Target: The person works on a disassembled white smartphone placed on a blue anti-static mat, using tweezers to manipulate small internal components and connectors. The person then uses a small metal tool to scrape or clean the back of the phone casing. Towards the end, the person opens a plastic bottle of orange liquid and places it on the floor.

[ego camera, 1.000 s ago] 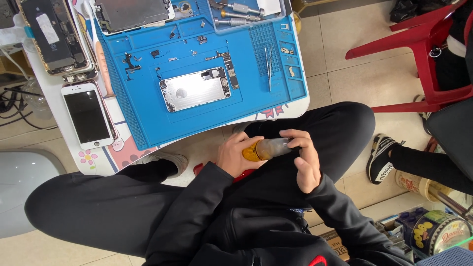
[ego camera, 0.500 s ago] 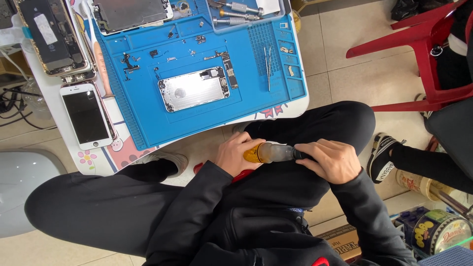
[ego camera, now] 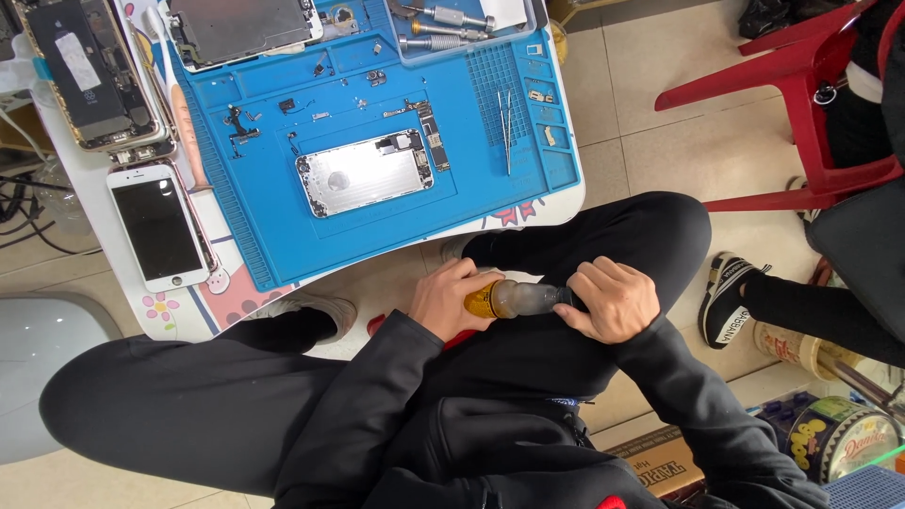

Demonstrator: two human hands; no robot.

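Observation:
A small clear plastic bottle with a yellow label end lies sideways over my lap. My left hand grips its yellow end. My right hand is closed around the other end, where a dark cap or nozzle is hidden by the fingers. Both hands sit above my black-trousered thighs, below the table's near edge.
A blue work mat on the small white table carries an opened phone body, tweezers and small parts. A white phone and another opened phone lie at left. A red plastic chair and another person's shoe are at right.
My right hand slid along the bottle from covering its middle out to its far end, exposing the clear body. The left hand stayed on the yellow end.

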